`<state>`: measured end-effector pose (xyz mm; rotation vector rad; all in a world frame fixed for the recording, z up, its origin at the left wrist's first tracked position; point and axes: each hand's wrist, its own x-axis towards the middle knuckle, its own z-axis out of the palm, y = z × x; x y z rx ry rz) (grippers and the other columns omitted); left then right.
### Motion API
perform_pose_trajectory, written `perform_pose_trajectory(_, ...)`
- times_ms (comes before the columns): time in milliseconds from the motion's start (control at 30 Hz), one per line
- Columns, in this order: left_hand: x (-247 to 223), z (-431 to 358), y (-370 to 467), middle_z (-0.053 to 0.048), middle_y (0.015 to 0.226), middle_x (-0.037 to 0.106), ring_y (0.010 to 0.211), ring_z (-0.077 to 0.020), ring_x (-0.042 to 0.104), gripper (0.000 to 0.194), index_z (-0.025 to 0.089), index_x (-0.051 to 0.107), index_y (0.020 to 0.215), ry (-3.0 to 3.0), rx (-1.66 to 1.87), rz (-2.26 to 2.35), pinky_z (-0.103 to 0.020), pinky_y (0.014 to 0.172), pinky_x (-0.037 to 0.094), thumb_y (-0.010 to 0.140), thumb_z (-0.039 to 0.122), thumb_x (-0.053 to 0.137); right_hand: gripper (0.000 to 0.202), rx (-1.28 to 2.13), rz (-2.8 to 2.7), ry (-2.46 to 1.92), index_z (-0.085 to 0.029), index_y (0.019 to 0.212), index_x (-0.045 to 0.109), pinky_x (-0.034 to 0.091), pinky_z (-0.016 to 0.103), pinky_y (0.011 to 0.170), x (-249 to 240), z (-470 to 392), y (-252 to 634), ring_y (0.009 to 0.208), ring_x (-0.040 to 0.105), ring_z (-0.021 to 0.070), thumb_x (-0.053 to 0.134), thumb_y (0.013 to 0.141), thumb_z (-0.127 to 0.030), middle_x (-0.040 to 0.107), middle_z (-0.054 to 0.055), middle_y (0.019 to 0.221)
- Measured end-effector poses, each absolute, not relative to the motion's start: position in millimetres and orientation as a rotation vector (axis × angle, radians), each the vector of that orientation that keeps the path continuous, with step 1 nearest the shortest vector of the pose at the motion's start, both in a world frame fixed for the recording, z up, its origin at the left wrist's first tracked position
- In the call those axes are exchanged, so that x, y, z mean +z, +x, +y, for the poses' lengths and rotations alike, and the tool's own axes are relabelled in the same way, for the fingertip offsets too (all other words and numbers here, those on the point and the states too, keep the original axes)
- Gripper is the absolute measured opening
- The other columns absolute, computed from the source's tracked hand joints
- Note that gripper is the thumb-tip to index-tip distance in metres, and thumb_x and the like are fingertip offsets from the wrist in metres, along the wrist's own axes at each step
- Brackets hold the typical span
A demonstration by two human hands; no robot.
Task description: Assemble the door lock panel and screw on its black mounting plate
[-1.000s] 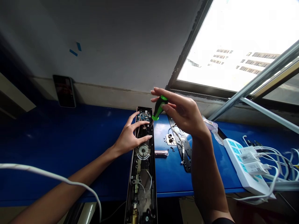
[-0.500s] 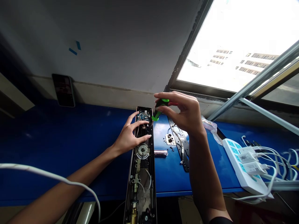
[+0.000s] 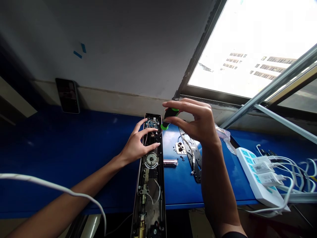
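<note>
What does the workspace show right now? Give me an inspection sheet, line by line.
Surface: blue bench top, glossy, set against a grey wall.
Job's things: long open lock body, its insides exposed, overhanging the near edge; screwdriver with green and black handle, tip at the body's far end.
Clutter: black metal plate, small square plate, silver pin, loose screws, clear bag.
Grips: left hand spread flat on the lock body; right hand pinches the screwdriver handle.
Cables: white cable over the left forearm; power strip with chargers and white leads.
Surroundings: phone propped on the wall; bright window.
</note>
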<state>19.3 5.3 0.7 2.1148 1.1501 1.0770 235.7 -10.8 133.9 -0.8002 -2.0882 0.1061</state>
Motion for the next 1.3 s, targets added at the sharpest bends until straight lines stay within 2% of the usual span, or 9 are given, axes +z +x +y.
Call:
perform_pose_trajectory(133, -0.9, 6.7, 18.9, -0.008, 0.170, 0.033, 0.155, -0.0394, 0.040, 0.048, 0.029, 0.074, 0.127, 2.132, 1.088, 1.144, -0.060, 0.126, 0.038, 0.083, 0.044, 0.085, 0.030, 0.184, -2.084, -0.829, -0.028, 0.124, 0.076, 0.068, 0.036, 0.085, 133.7, -11.1, 231.9, 0.100, 0.077, 0.0185, 0.075, 0.094, -0.030, 0.079, 0.001, 0.115)
perform_pose_trajectory(233, 0.4, 5.7, 18.7, -0.008, 0.170, 0.032, 0.156, -0.0402, 0.038, 0.050, 0.030, 0.073, 0.129, 2.152, 1.080, 1.146, -0.061, 0.125, 0.040, 0.083, 0.044, 0.085, 0.038, 0.289, -2.081, -0.901, -0.026, 0.131, 0.068, 0.068, 0.033, 0.088, 133.0, -11.3, 232.6, 0.100, 0.077, 0.0172, 0.075, 0.094, -0.029, 0.078, 0.000, 0.116)
perform_pose_trajectory(300, 1.6, 4.1, 18.8, -0.008, 0.170, 0.031, 0.156, -0.0401, 0.037, 0.051, 0.029, 0.072, 0.130, 2.169, 1.085, 1.141, -0.061, 0.125, 0.039, 0.083, 0.043, 0.085, 0.043, 0.330, -2.088, -0.933, -0.027, 0.132, 0.064, 0.068, 0.033, 0.088, 133.1, -11.5, 234.9, 0.099, 0.078, 0.0177, 0.077, 0.091, -0.030, 0.077, -0.001, 0.114)
perform_pose_trajectory(400, 2.8, 1.3, 19.0, -0.008, 0.170, 0.030, 0.157, -0.0386, 0.036, 0.050, 0.028, 0.072, 0.130, 2.181, 1.097, 1.133, -0.060, 0.126, 0.038, 0.084, 0.042, 0.084, 0.039, 0.358, -2.085, -0.932, -0.027, 0.128, 0.064, 0.068, 0.034, 0.086, 134.3, -12.3, 238.1, 0.098, 0.078, 0.0184, 0.077, 0.091, -0.031, 0.076, -0.002, 0.112)
perform_pose_trajectory(633, 5.3, -2.3, 19.5, -0.007, 0.167, 0.030, 0.157, -0.0380, 0.035, 0.045, 0.029, 0.072, 0.128, 2.190, 1.118, 1.126, -0.060, 0.126, 0.040, 0.085, 0.037, 0.083, 0.039, 0.325, -2.111, -0.863, -0.026, 0.127, 0.062, 0.068, 0.034, 0.090, 137.0, -15.4, 238.0, 0.099, 0.077, 0.0172, 0.076, 0.092, -0.029, 0.074, 0.000, 0.122)
perform_pose_trajectory(867, 5.9, -5.6, 20.4, -0.005, 0.166, 0.029, 0.156, -0.0368, 0.035, 0.044, 0.031, 0.071, 0.127, 2.211, 1.152, 1.109, -0.058, 0.126, 0.043, 0.085, 0.034, 0.083, 0.038, 0.284, -2.067, -0.835, -0.027, 0.125, 0.062, 0.068, 0.036, 0.086, 136.8, -17.0, 239.2, 0.093, 0.076, 0.0163, 0.076, 0.090, -0.026, 0.074, -0.001, 0.113)
perform_pose_trajectory(1067, 6.9, -6.4, 20.0, -0.005, 0.166, 0.029, 0.154, -0.0377, 0.038, 0.042, 0.031, 0.070, 0.127, 2.235, 1.151, 1.120, -0.060, 0.122, 0.046, 0.087, 0.037, 0.081, 0.040, 0.175, -1.964, -0.771, -0.027, 0.124, 0.062, 0.065, 0.034, 0.072, 141.6, -18.1, 253.8, 0.088, 0.074, 0.0168, 0.076, 0.086, -0.025, 0.072, 0.001, 0.114)
perform_pose_trajectory(1200, 13.6, -8.9, 20.6, -0.006, 0.168, 0.030, 0.157, -0.0424, 0.029, 0.041, 0.032, 0.068, 0.130, 2.367, 1.228, 1.146, -0.069, 0.123, 0.039, 0.091, 0.037, 0.077, 0.035, 0.192, -2.028, -0.991, -0.027, 0.118, 0.062, 0.064, 0.034, 0.073, 146.6, -19.0, 272.0, 0.084, 0.072, 0.0161, 0.074, 0.086, -0.030, 0.069, -0.001, 0.102)
perform_pose_trajectory(1300, 21.2, -12.8, 25.4, -0.008, 0.169, 0.031, 0.160, -0.0425, 0.021, 0.037, 0.028, 0.068, 0.130, 2.540, 1.310, 1.039, -0.070, 0.126, 0.033, 0.094, 0.030, 0.074, 0.031, 0.323, -2.202, -1.246, -0.025, 0.111, 0.062, 0.062, 0.033, 0.068, 143.3, -10.6, 283.9, 0.075, 0.069, 0.0146, 0.076, 0.086, -0.033, 0.070, 0.001, 0.097)
